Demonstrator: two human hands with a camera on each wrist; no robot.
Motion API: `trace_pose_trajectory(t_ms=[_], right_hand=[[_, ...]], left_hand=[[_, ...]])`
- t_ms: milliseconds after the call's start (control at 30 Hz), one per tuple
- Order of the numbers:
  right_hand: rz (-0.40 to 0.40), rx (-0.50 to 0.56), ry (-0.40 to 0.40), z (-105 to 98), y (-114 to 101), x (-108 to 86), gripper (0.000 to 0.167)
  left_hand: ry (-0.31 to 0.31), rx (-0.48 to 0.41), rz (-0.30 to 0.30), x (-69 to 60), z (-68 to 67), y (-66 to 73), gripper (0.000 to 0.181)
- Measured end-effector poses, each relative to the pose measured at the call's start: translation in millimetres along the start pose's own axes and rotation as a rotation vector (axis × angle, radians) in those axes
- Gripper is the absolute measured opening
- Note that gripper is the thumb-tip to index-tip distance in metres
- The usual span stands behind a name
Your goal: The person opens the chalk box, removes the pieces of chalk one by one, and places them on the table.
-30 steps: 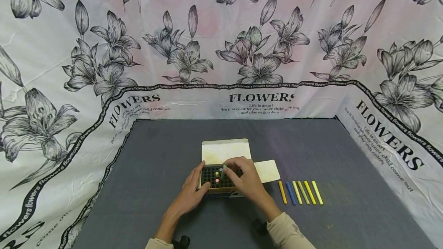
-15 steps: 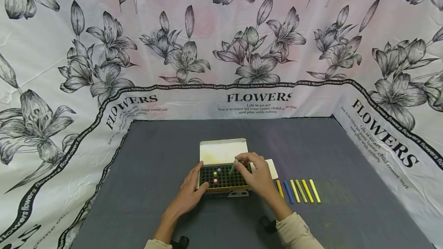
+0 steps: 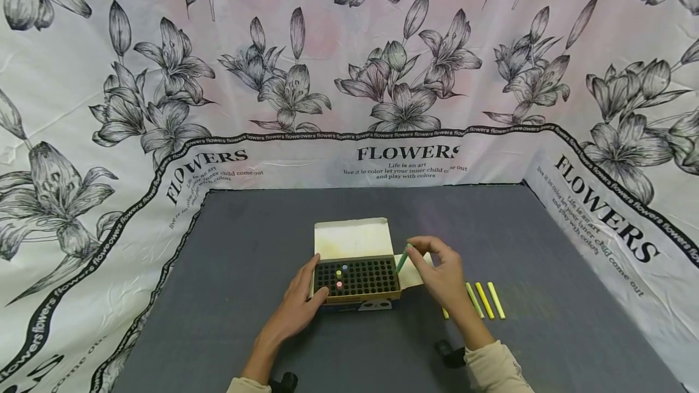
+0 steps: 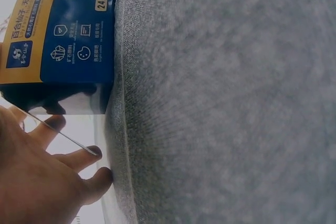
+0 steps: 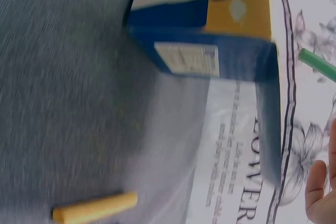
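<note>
A chalk box (image 3: 355,299) lies with its cream lid (image 3: 352,239) folded back and a side flap (image 3: 419,268) spread to the right. Its black holed insert (image 3: 377,284) bears a yellow, a blue and a pink chalk end (image 3: 339,284). My left hand (image 3: 295,308) holds the box's left end, thumb at the front corner; the left wrist view shows the fingers (image 4: 79,158) beyond a thin edge. Over the right flap, my right hand (image 3: 446,275) pinches a green chalk stick (image 3: 403,259) at its upper end, tilted, apart from the holes.
Several chalk sticks lie in a row right of the box, yellow ones (image 3: 486,301) among them, partly hidden by my right forearm. One orange-yellow stick (image 5: 97,208) shows in the right wrist view. A flower-printed cloth (image 3: 404,159) borders the grey tabletop (image 3: 262,217).
My right hand has lifted the green chalk stick out of the insert and moved it right, past the box's right end. The left hand stays on the box.
</note>
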State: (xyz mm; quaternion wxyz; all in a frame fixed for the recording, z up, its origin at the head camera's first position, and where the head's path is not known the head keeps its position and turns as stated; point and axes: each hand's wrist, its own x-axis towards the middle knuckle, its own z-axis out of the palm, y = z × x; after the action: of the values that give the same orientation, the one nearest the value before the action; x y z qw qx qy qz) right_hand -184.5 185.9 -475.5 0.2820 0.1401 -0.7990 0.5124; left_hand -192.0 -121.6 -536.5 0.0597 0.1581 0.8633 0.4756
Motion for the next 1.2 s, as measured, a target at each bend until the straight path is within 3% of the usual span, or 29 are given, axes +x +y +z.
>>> trace_pose_trajectory(t_ms=[400, 800, 1200], right_hand=[[0.155, -0.113, 0.091, -45, 6, -5.7, 0.014], [0.258, -0.286, 0.157, -100, 43, -26.8, 0.013], [0.324, -0.379, 0.139, -132, 56, -43.6, 0.018]], left_hand=[[-0.012, 0.004, -0.010, 1.1, -1.3, 0.6, 0.073], [-0.019, 0.002, -0.014, -0.4, -1.5, 1.8, 0.073], [-0.016, -0.005, -0.020, -0.2, -0.6, 0.9, 0.073]])
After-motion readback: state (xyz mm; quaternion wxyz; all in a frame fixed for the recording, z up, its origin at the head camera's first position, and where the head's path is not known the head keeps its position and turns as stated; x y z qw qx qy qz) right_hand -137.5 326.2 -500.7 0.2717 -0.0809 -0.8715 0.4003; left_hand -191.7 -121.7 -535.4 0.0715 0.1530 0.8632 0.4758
